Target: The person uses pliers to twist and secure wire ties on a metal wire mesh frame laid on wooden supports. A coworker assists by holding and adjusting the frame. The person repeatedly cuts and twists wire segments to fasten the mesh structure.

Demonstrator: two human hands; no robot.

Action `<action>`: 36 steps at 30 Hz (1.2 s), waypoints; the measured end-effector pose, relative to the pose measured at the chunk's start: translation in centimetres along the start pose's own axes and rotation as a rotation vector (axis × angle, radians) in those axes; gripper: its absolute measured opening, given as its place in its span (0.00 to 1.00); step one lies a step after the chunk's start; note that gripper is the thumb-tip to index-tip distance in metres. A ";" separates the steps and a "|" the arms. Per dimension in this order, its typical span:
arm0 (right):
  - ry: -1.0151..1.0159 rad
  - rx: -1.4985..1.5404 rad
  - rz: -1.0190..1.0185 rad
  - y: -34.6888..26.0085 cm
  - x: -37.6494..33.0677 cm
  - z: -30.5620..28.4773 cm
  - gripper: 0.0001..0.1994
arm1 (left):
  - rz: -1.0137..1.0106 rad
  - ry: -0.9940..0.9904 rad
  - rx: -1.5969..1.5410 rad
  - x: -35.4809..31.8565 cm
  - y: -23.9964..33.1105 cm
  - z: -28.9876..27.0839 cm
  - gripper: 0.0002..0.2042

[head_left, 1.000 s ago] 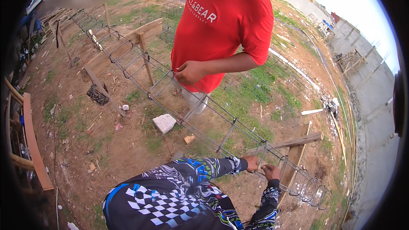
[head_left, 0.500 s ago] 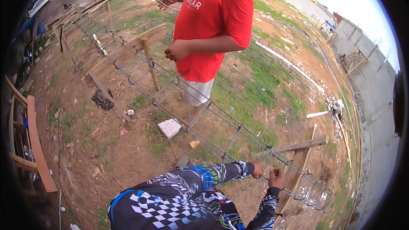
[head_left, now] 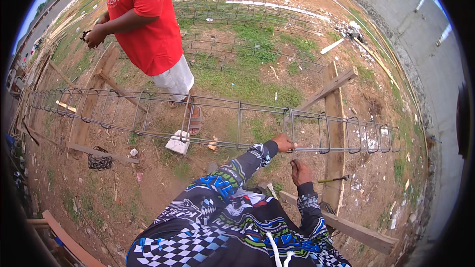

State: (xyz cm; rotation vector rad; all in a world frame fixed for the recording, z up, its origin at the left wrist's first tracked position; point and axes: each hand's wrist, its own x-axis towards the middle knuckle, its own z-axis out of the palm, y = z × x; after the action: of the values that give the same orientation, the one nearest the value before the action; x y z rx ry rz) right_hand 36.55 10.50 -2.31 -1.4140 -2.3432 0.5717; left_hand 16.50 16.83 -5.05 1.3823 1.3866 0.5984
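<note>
A long steel rebar cage (head_left: 213, 141) runs across the view, with square stirrups (head_left: 290, 124) along its bars. At its near lower bar, just left of one stirrup, my left hand (head_left: 284, 143) is closed around the steel. My right hand (head_left: 301, 172) is just below and apart from the cage, its fingers curled in a pinch; whatever they hold is too small to make out. Under the cage's right part stands a wooden support board (head_left: 334, 104), and a tool with a yellow-green handle (head_left: 332, 180) lies across it near my right hand.
A co-worker in a red shirt (head_left: 148, 24) stands behind the cage, holding a small dark tool (head_left: 85, 35). A white block (head_left: 177, 143) lies below the cage. More rebar cages (head_left: 237, 15) lie on the grass. A second wooden support (head_left: 89, 104) stands left; a grey wall (head_left: 415, 44) is at right.
My view has turned, so the cage now runs nearly level. My right hand has drawn back from the cage. The co-worker's hands have come together, and the head is bowed.
</note>
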 end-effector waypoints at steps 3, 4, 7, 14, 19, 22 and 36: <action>-0.118 -0.211 -0.060 -3.1 2.8 -5.5 0.08 | 0.022 0.028 -0.021 -0.3 0.3 -0.2 0.23; -0.118 -0.176 -0.097 -5.0 4.0 -6.5 0.08 | 0.027 0.009 0.009 -0.7 0.5 -0.7 0.23; -0.041 -0.171 -0.111 -3.3 3.9 -5.3 0.10 | 0.039 0.046 -0.069 -1.7 1.4 -0.9 0.25; 0.124 -0.059 0.199 -7.2 -1.1 -1.9 0.09 | 0.074 0.111 0.024 -1.9 1.3 -0.1 0.25; 0.089 -0.150 0.106 -9.2 -0.9 0.3 0.09 | 0.046 0.126 0.097 -2.1 1.4 -0.2 0.25; 0.055 -0.169 0.065 -10.1 -0.1 -1.0 0.09 | 0.057 0.127 0.088 -2.3 1.4 -0.6 0.26; -0.029 0.133 0.066 -4.5 8.5 -7.8 0.06 | 0.042 0.017 -0.044 0.0 0.1 -0.2 0.22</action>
State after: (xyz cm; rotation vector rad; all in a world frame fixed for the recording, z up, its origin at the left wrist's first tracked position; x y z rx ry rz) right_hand 33.19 17.49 7.37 -1.4356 -2.2421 0.7561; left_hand 16.35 16.94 -4.88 1.3770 1.3526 0.6663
